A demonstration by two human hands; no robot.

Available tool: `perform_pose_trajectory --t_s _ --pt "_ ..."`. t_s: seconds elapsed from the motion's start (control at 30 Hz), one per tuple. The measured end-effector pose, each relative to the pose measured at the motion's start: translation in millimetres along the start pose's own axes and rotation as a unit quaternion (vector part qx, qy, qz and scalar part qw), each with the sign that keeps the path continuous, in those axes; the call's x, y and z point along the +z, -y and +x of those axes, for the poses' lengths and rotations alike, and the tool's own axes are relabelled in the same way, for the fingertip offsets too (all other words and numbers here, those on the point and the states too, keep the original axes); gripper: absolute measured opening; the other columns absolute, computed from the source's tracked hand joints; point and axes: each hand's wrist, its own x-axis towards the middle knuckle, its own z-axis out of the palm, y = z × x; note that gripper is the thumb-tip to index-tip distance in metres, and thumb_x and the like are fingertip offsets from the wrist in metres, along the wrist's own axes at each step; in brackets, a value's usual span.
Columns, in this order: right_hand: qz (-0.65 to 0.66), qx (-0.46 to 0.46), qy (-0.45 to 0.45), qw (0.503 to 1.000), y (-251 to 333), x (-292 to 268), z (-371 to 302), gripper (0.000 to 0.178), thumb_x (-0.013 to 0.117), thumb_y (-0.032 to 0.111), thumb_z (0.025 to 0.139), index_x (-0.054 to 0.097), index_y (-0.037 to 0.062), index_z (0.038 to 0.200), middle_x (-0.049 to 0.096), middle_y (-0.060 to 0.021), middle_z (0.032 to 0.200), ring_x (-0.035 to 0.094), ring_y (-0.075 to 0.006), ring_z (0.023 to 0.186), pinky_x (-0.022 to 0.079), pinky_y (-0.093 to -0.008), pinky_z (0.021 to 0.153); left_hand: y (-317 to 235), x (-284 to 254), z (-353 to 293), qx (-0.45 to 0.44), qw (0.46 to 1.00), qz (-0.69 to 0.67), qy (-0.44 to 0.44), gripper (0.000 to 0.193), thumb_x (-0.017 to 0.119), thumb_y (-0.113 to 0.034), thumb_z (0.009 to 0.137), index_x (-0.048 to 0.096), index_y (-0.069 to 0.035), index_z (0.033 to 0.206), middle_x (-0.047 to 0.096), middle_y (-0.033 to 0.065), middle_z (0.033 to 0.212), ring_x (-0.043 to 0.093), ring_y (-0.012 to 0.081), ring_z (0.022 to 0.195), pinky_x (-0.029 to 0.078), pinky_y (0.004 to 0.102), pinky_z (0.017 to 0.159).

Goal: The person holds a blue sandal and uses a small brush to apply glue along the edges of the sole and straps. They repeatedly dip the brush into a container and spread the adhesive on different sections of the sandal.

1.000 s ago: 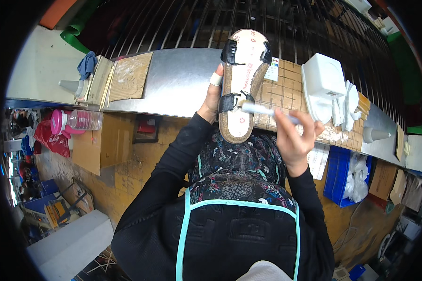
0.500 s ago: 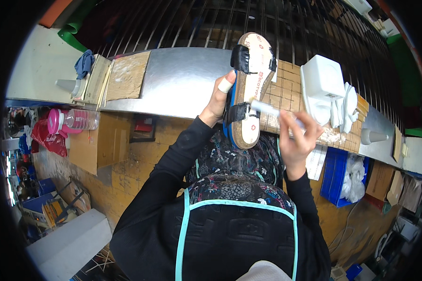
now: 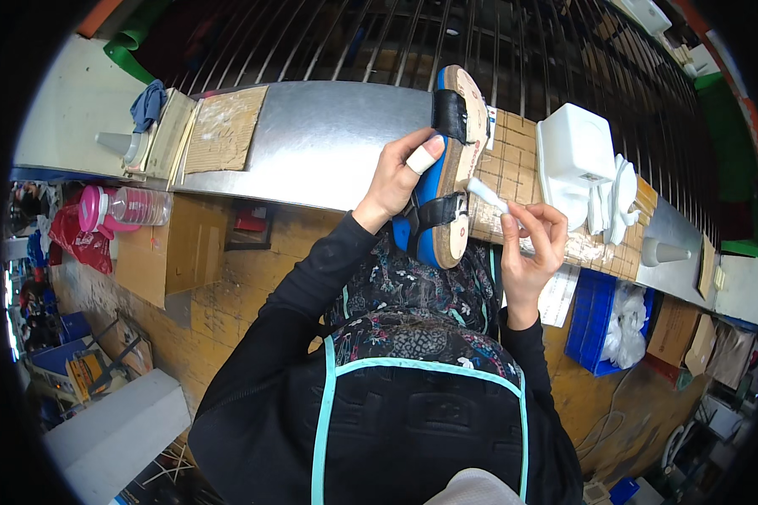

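In my left hand [image 3: 400, 177], closed around its side, is a sandal [image 3: 470, 156] on a blue shoe last [image 3: 430, 183]. Two black straps wrap the last, and a pale insole with red print and a cork-brown edge faces up and right. White tape circles my left thumb. My right hand [image 3: 534, 249] pinches a slim white brush-like tool [image 3: 489, 194] between thumb and fingers. Its pale tip is close to the sandal's edge; whether it touches I cannot tell.
A metal bench [image 3: 337, 135] runs across, with a cardboard sheet [image 3: 509, 160] at right. On it stand a white plastic container [image 3: 577, 145] and stacked white pieces [image 3: 621, 202]. Metal bars [image 3: 312, 42] lie beyond. A blue crate [image 3: 587, 324] with plastic bags sits below right; a clear bottle [image 3: 143, 206] is left.
My left hand has tilted the sandal, so its blue side shows more and its insole turns right. The white tool in my right hand has backed off from the insole's middle to the edge.
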Motion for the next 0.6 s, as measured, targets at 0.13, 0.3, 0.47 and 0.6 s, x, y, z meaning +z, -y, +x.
perform_pose_trajectory --t_s 0.13,0.3,0.47,0.6 --pt "-0.012 -0.019 0.04 0.999 -1 -6 -3 0.021 0.078 0.009 0.076 0.076 0.0106 0.096 0.06 -0.0028 0.096 0.053 -0.0121 0.067 0.033 -0.0285 0.08 -5 0 -3 -0.013 1.0 0.02 -0.005 0.052 0.059 -0.043 0.092 0.063 0.006 0.108 0.066 0.0082 0.09 0.056 0.0101 0.083 0.046 0.0249 0.074" --pt "0.0 -0.018 0.091 0.996 -2 -15 -4 0.019 0.078 0.009 0.075 0.076 0.0112 0.094 0.06 -0.0019 0.095 0.051 -0.0123 0.068 0.033 -0.0281 0.079 -5 0 -1 -0.015 1.0 0.014 -0.014 0.054 0.06 -0.043 0.092 0.062 0.007 0.113 0.067 0.0103 0.092 0.058 0.0111 0.084 0.047 0.0256 0.074" --pt "-0.007 -0.04 0.113 0.993 0 -26 -5 0.02 0.079 0.008 0.074 0.076 0.0123 0.093 0.061 -0.002 0.095 0.052 -0.0145 0.075 0.035 -0.0293 0.078 -4 4 -9 -0.024 0.999 0.0 -0.023 0.056 0.061 -0.042 0.091 0.06 0.008 0.117 0.068 0.012 0.094 0.06 0.0119 0.086 0.048 0.0256 0.076" --pt "0.034 -0.041 0.11 0.992 -5 -26 3 0.021 0.079 0.008 0.072 0.076 0.0129 0.092 0.061 -0.0027 0.095 0.052 -0.0155 0.078 0.037 -0.0303 0.077 -4 5 -9 -0.022 0.999 0.017 -0.021 0.054 0.061 -0.041 0.092 0.061 0.008 0.115 0.068 0.0117 0.095 0.06 0.0127 0.088 0.048 0.0258 0.077"
